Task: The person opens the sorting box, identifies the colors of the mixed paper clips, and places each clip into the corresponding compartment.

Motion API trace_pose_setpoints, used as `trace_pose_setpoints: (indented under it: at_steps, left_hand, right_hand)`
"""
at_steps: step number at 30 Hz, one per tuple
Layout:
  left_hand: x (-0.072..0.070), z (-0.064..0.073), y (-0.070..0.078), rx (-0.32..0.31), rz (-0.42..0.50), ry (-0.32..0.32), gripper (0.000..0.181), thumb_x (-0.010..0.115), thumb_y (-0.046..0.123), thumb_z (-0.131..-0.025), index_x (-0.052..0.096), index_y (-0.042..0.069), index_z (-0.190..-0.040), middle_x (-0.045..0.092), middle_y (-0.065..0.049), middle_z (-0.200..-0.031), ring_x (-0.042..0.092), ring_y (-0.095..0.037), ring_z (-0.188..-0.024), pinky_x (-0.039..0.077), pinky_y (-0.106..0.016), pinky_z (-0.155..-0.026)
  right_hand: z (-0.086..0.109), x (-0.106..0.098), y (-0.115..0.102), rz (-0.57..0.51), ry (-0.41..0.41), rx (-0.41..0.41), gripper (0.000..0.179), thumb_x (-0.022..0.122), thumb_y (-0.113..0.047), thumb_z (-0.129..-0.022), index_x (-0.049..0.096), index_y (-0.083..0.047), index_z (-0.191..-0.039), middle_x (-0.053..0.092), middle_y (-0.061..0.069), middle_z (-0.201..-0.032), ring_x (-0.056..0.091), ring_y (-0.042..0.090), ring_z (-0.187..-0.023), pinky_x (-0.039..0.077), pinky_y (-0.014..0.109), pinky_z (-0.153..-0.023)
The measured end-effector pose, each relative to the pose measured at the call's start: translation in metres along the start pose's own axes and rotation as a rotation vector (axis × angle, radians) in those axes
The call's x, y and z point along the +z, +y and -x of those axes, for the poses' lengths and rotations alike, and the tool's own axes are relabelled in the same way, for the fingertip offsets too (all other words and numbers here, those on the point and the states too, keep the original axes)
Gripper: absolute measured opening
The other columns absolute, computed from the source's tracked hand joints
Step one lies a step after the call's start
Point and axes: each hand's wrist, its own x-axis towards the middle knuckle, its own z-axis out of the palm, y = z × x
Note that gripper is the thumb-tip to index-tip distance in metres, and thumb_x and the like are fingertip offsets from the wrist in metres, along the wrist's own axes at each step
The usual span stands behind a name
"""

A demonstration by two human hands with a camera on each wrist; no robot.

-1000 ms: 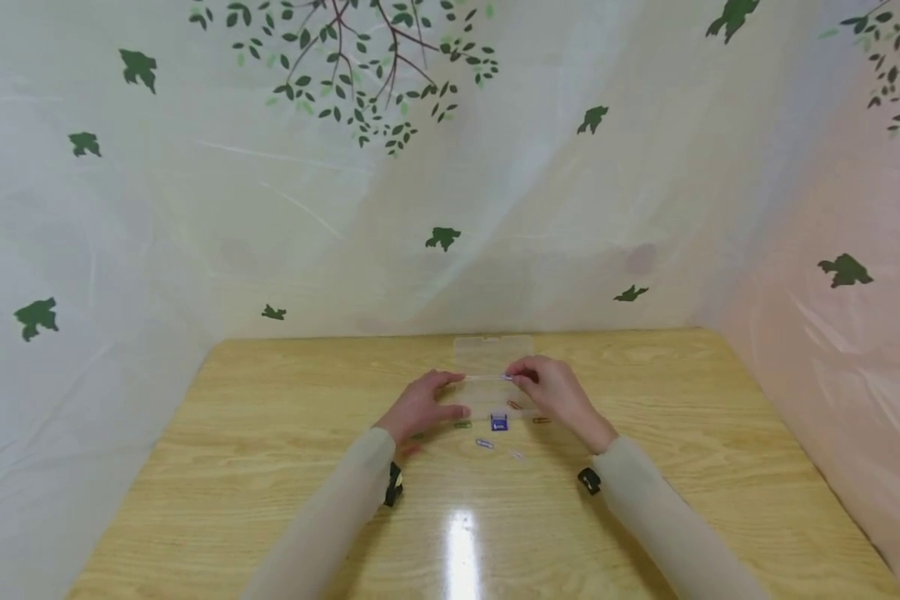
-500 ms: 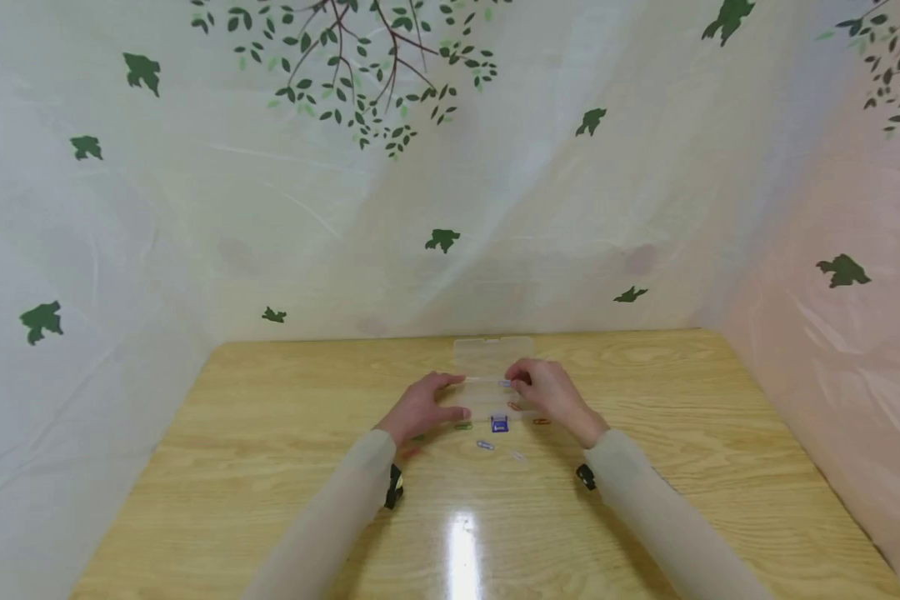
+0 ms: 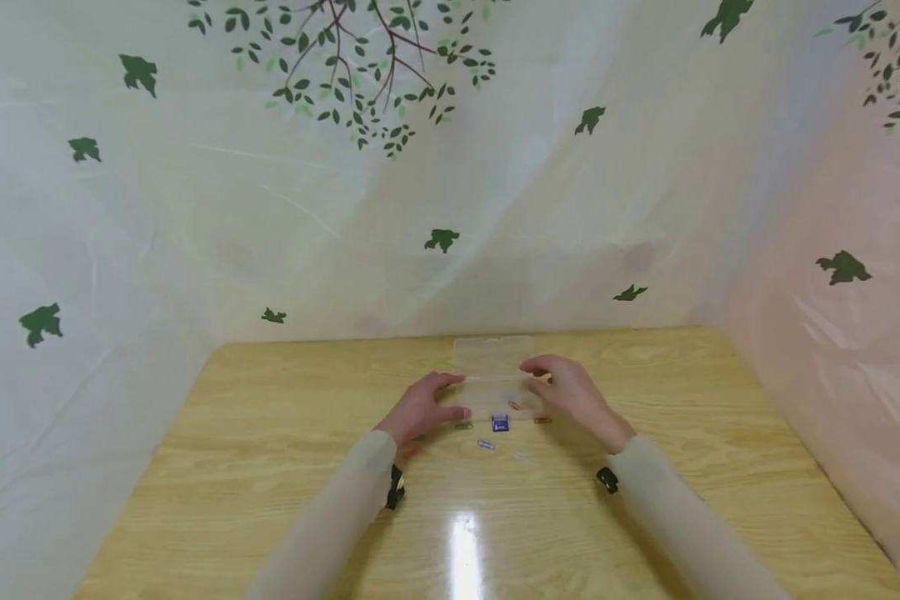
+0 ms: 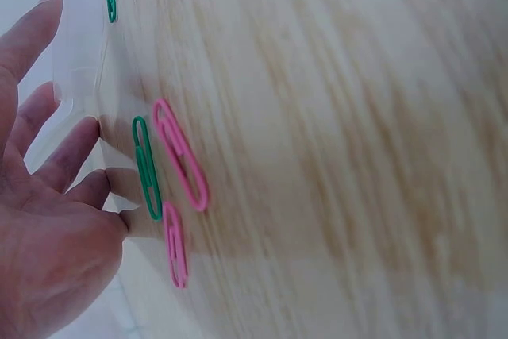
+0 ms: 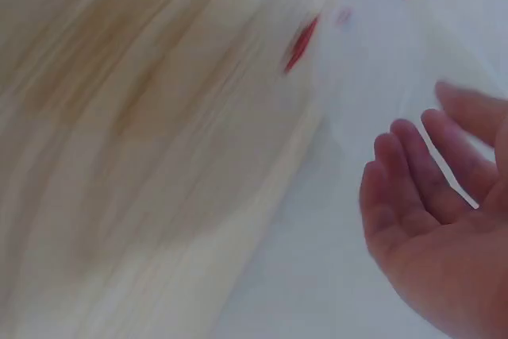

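Observation:
A clear plastic box [image 3: 483, 398] lies with its lid [image 3: 493, 354] folded back toward the wall. My left hand [image 3: 423, 404] is at the box's left side, thumb and fingers spread with fingertips at its edges. My right hand [image 3: 570, 396] hovers by the box's right side, fingers loosely bent; the right wrist view shows nothing in its grasp. A red paper clip [image 3: 513, 406] shows within the box's outline. Under the left hand lie a green paper clip [image 4: 147, 168] and two pink paper clips, one [image 4: 181, 155] larger in view than the other [image 4: 175, 245].
In front of the box are a small blue item [image 3: 500, 423], another green paper clip [image 3: 462, 426], a blue paper clip [image 3: 486, 444] and a pale one [image 3: 520, 456]. An orange-red clip [image 3: 542, 421] lies near the right hand. Patterned sheeting [image 3: 345, 250] stands behind the wooden table [image 3: 270, 467].
My right hand has moved right, its fingers parting; the small bluish clip it pinched over the box is gone from its fingertips. My left hand stays at the box.

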Motion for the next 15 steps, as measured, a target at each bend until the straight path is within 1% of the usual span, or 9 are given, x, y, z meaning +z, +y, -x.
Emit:
trace_pose_setpoints:
  at_steps: [3,5,7,11,15]
  left_hand:
    - [0.000,0.002,0.000,0.003,-0.004,0.000,0.067,0.082,0.037,-0.091,0.055,0.022,-0.151,0.038,-0.012,-0.164,0.026,-0.039,-0.153,0.022,-0.058,-0.123]
    - [-0.001,0.002,0.000,0.007,-0.002,0.000,0.068,0.082,0.036,-0.091,0.055,0.022,-0.151,0.038,-0.013,-0.164,0.028,-0.039,-0.153,0.023,-0.058,-0.123]
    - [-0.002,0.003,0.001,0.010,0.000,-0.001,0.068,0.082,0.036,-0.091,0.055,0.022,-0.151,0.038,-0.013,-0.164,0.029,-0.039,-0.152,0.023,-0.058,-0.122]
    - [-0.001,0.004,0.001,0.014,-0.001,-0.003,0.068,0.082,0.037,-0.091,0.054,0.022,-0.151,0.038,-0.012,-0.163,0.028,-0.039,-0.153,0.022,-0.059,-0.122]
    - [0.002,0.004,0.000,0.031,-0.011,0.003,0.067,0.081,0.036,-0.092,0.054,0.020,-0.151,0.039,-0.013,-0.163,0.025,-0.040,-0.153,0.021,-0.060,-0.122]
  right_hand:
    - [0.008,-0.008,0.010,0.008,-0.043,0.003,0.047,0.075,-0.022,-0.098,0.063,-0.002,-0.138,0.062,0.021,-0.137,0.060,0.040,-0.122,0.050,0.058,-0.100]
    - [0.010,-0.012,0.016,0.006,-0.092,-0.010,0.059,0.077,-0.026,-0.095,0.058,-0.001,-0.145,0.058,0.024,-0.141,0.057,0.043,-0.125,0.048,0.060,-0.102]
    - [0.011,-0.014,0.020,-0.003,-0.143,-0.022,0.067,0.079,-0.029,-0.094,0.052,-0.001,-0.149,0.056,0.026,-0.142,0.056,0.043,-0.126,0.047,0.060,-0.104]
    - [0.011,-0.012,0.023,-0.041,-0.210,-0.024,0.072,0.078,-0.031,-0.095,0.047,0.001,-0.152,0.057,0.026,-0.142,0.054,0.043,-0.130,0.044,0.059,-0.108]
    - [0.011,-0.010,0.023,-0.016,-0.223,-0.021,0.070,0.076,-0.032,-0.096,0.048,0.003,-0.150,0.060,0.025,-0.139,0.056,0.042,-0.129,0.045,0.058,-0.108]
